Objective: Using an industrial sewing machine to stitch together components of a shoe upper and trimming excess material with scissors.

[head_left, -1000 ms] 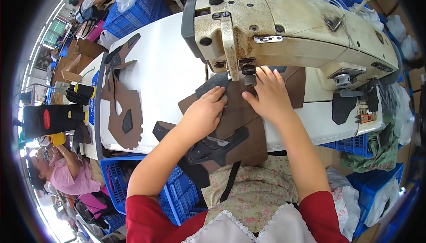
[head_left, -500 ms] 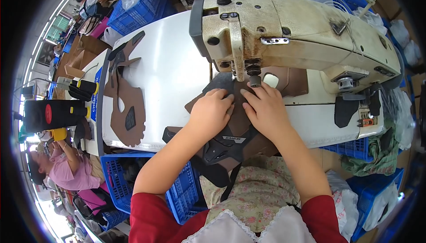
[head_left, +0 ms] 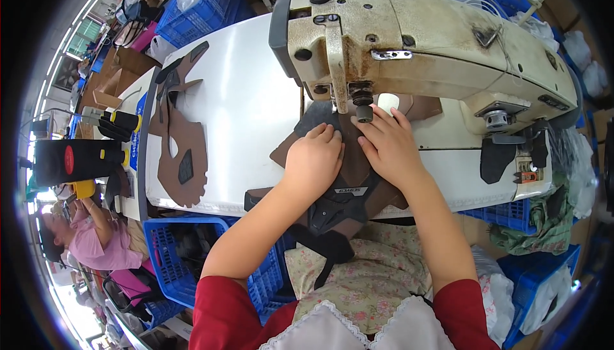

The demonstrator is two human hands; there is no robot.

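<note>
A brown-and-black flat workpiece of sewn panels [head_left: 355, 158], like a shoe upper, lies under the sewing machine [head_left: 384, 37]. Its near end, with black parts and a small pale label, hangs over the table's front edge toward my lap. My left hand [head_left: 313, 157] presses on its left side with bent fingers held together, just short of the presser area; the fingertips are partly hidden. To the right of the needle area, my right hand [head_left: 391, 148] rests on the brown panel with fingers spread. The needle itself is hidden behind the machine head.
Another brown-and-black piece [head_left: 182, 158] lies at the left of the white table [head_left: 236, 94]. Blue crates [head_left: 163, 260] stand below the table and behind it. A thread stand with black cones [head_left: 70, 164] is at far left, near a person in pink [head_left: 102, 241].
The workpiece has turned a little, its near end swinging right and away from me. My left hand has moved slightly right; my right hand remains on the brown panel, fingers spread.
</note>
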